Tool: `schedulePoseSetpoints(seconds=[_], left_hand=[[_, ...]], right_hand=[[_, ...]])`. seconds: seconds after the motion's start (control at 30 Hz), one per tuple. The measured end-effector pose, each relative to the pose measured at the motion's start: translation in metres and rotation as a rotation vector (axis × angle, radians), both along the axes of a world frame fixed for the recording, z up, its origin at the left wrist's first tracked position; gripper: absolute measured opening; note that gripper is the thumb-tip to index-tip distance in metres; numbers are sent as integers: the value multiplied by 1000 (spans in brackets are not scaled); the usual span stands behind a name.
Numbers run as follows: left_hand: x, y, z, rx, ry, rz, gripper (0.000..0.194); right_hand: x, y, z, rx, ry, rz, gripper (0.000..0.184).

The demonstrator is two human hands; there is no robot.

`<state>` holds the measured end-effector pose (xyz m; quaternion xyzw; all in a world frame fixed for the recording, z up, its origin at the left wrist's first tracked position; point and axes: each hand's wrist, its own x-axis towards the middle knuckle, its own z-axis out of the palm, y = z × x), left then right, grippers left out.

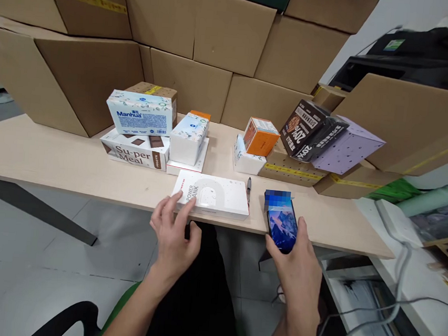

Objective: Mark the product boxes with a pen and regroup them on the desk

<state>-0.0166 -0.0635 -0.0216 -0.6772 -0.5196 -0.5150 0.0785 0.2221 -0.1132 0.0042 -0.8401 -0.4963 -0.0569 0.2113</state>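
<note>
My right hand (297, 254) grips a smartphone (283, 224) by its lower end, thumb on one side and fingers on the other. Its lit screen faces up, and the phone sits at the table's front edge. At the left end of a white power bank box (221, 194) is my left hand (176, 232), fingers spread and curved. Its fingertips are at the box's near left corner; whether they press on it I cannot tell. Between the box and the phone lies a dark pen (249, 190).
Behind the power bank box, a Manhua tissue pack (140, 113) rests on a Su-per Meal box (134, 149). Toward the right, an orange box (261, 137), a black box (307, 131) and a lilac box (348, 145) are stacked. Cardboard panels (175, 20) wall the table's back.
</note>
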Motion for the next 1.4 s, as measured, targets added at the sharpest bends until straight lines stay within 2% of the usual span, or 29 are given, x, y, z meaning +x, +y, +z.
schedulePoseSetpoints(seconds=[0.07,0.2,0.37,0.47,0.6,0.77,0.9,0.97,1.0,1.07,1.13,1.17,1.2,1.27,1.4], left_hand=[[-9,6,3,-121,110,73,63],[-18,12,3,-257,275,69,67],[-26,16,-4,-191,284,-99,68],[-31,15,-7,-147,251,-121,65],[-38,15,-6,-78,249,-121,59],[-53,15,9,-45,167,-204,56],[-59,12,25,-38,37,-243,50],[-60,11,30,-27,-92,-246,54],[-59,11,31,-22,-159,-242,58],[-58,15,32,-17,-258,-223,61],[-56,24,32,-11,-290,-177,58],[-54,31,33,-16,-284,-151,57],[-52,38,35,-24,-268,-131,57],[-46,55,41,-43,-218,-106,61],[-35,90,58,-75,-87,-22,67]], right_hand=[[9,4,4,-85,-26,1,84],[19,8,11,-160,-77,41,77],[31,11,10,-193,-129,85,70],[34,9,6,-96,-204,145,65],[18,6,11,78,-188,372,66],[-16,6,26,50,-35,703,60],[-25,7,30,259,-15,867,45],[-24,8,32,406,-27,841,38],[-24,10,33,478,-18,768,35],[-25,19,37,587,71,520,33],[-28,39,41,626,266,278,38],[-31,52,43,617,388,221,41],[-34,67,45,620,477,227,45],[-40,101,48,614,497,254,52],[-57,157,49,552,228,345,63]])
